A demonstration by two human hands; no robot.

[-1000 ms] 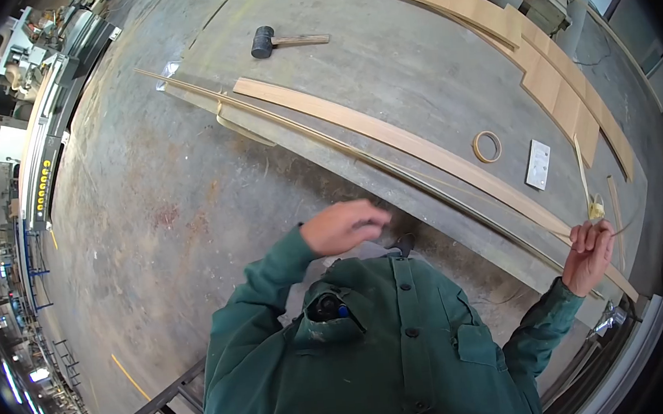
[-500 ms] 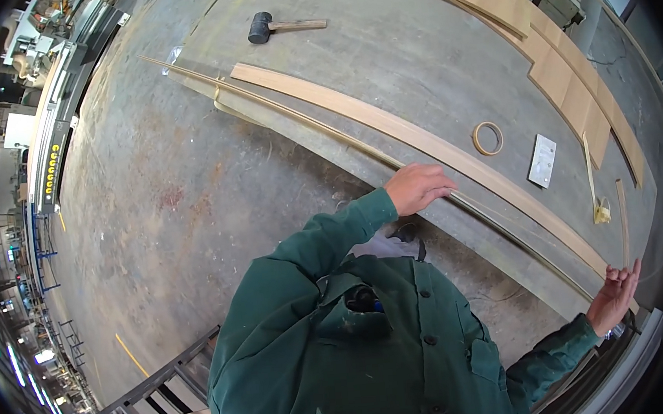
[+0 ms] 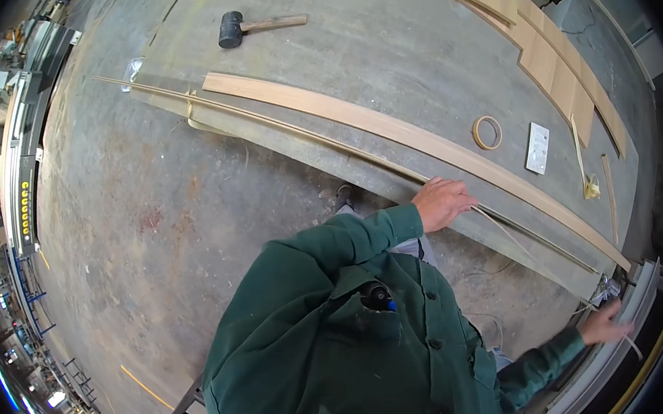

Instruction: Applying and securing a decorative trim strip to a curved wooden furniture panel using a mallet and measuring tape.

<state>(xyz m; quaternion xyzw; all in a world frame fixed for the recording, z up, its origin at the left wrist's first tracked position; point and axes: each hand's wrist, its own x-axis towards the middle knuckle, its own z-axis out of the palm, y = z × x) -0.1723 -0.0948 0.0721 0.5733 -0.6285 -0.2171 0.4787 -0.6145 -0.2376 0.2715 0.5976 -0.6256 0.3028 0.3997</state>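
Observation:
Near the table's front edge, my left hand (image 3: 443, 203) is closed around a long thin strip (image 3: 318, 139), which runs along that edge. A second, narrow pale strip (image 3: 507, 232) comes out from under its fingers and slants toward the lower right. My right hand (image 3: 604, 325) is off the table's right end, over a grey rail. Its fingers are smeared by motion. A short pale band (image 3: 635, 348) shows beside them, and whether they grip it is unclear. A long, slightly curved wooden board (image 3: 387, 125) lies just beyond the strip.
On the grey table (image 3: 380, 45) lie a rubber mallet (image 3: 231, 30), a tape roll (image 3: 487, 132), a white perforated plate (image 3: 537, 148) and a thin stick (image 3: 611, 198). Curved wooden panels (image 3: 556, 69) lie at the far right. A grey metal rail (image 3: 643, 298) stands past the right end.
My right hand has moved down, away from the table's right corner and over the rail. My left hand stays on the strip, a little farther right and lower in view. The view has shifted.

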